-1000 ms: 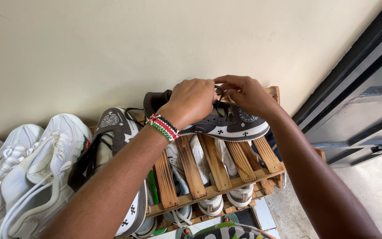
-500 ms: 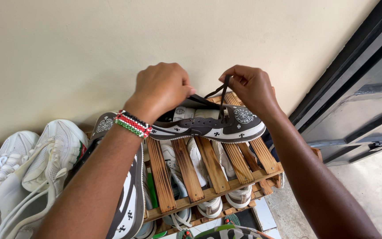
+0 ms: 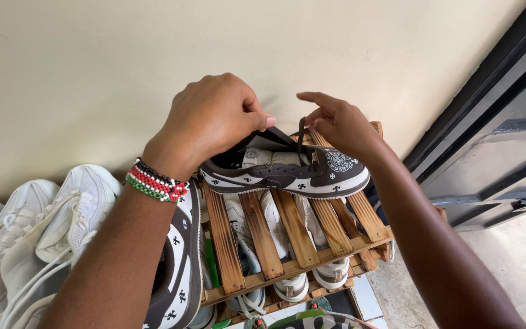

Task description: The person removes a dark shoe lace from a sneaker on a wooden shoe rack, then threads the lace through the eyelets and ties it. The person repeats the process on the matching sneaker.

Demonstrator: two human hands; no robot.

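Observation:
A dark brown and white sneaker (image 3: 312, 175) with small cross marks lies on its side on the top slats of a wooden shoe rack (image 3: 287, 234), against the wall. My left hand (image 3: 211, 119) pinches the sneaker's tongue and holds it up. My right hand (image 3: 339, 122) grips the dark lace (image 3: 300, 137) near the eyelets, forefinger stretched out. A beaded band in red, white, green and black circles my left wrist. The matching sneaker (image 3: 181, 262) lies to the left, partly under my left forearm.
White sneakers (image 3: 50, 231) lie in a row at the left. More white shoes (image 3: 290, 283) sit on the rack's lower shelf. A cream wall (image 3: 123, 67) stands behind, and a dark metal door (image 3: 494, 134) is at the right.
My left hand has lifted off the sneaker's top and pulled the tongue up. My right hand raised the lace, then came down a little. The sneaker has shifted slightly.

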